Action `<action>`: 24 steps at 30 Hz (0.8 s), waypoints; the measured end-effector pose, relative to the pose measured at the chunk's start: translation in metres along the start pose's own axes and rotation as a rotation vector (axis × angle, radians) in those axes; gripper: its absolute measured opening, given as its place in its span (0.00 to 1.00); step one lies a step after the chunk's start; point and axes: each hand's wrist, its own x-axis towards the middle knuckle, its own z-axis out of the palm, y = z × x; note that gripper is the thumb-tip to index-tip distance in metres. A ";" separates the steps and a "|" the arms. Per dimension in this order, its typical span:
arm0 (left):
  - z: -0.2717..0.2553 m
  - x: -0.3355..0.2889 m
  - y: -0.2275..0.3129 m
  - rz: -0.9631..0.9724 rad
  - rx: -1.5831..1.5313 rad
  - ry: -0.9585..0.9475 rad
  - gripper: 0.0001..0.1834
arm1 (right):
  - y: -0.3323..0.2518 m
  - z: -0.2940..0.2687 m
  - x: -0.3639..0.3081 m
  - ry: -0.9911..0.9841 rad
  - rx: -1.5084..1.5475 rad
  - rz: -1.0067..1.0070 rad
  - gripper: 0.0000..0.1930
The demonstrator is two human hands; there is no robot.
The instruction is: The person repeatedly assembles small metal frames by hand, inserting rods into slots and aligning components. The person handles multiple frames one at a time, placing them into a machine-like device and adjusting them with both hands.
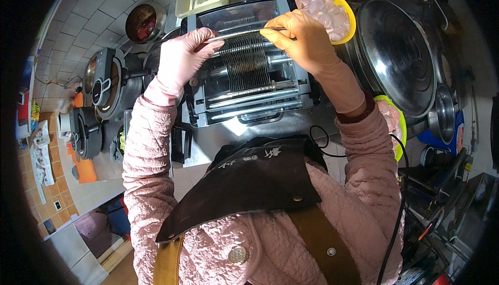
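Head camera looks down past your quilted pink jacket and dark apron, which hide the near edge of the steel counter [208,150]. Black fisheye rim cuts off both sides. You hold a thin, shiny metal rod [244,33] over the open grey meat-slicing machine [249,72] with its row of round blades. The rod's long axis runs left to right, nearly level, its right end slightly farther away. Your left hand [182,56], pink-gloved, pinches one end; your right hand [301,35], orange-gloved, pinches the other, both forearms raised and angled inward. A yellow plastic bowl of pale raw meat [325,9] sits just behind.
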 end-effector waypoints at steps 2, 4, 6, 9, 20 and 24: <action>-0.001 0.000 0.002 0.028 0.007 0.007 0.14 | 0.000 -0.001 0.000 0.004 -0.010 -0.011 0.13; -0.001 0.000 0.003 0.033 0.002 0.007 0.14 | -0.001 -0.002 0.000 -0.008 -0.023 -0.001 0.13; -0.001 0.000 0.004 0.009 -0.014 0.000 0.14 | 0.000 -0.002 0.000 -0.015 -0.034 0.001 0.13; 0.000 0.000 0.004 0.000 -0.017 -0.002 0.14 | 0.000 -0.003 0.000 -0.020 -0.037 0.003 0.13; 0.000 0.003 0.005 0.012 0.019 -0.021 0.14 | 0.003 -0.002 -0.002 -0.002 -0.022 -0.009 0.12; 0.000 0.004 0.004 0.011 0.004 -0.021 0.14 | 0.005 -0.001 -0.002 -0.006 -0.021 0.000 0.12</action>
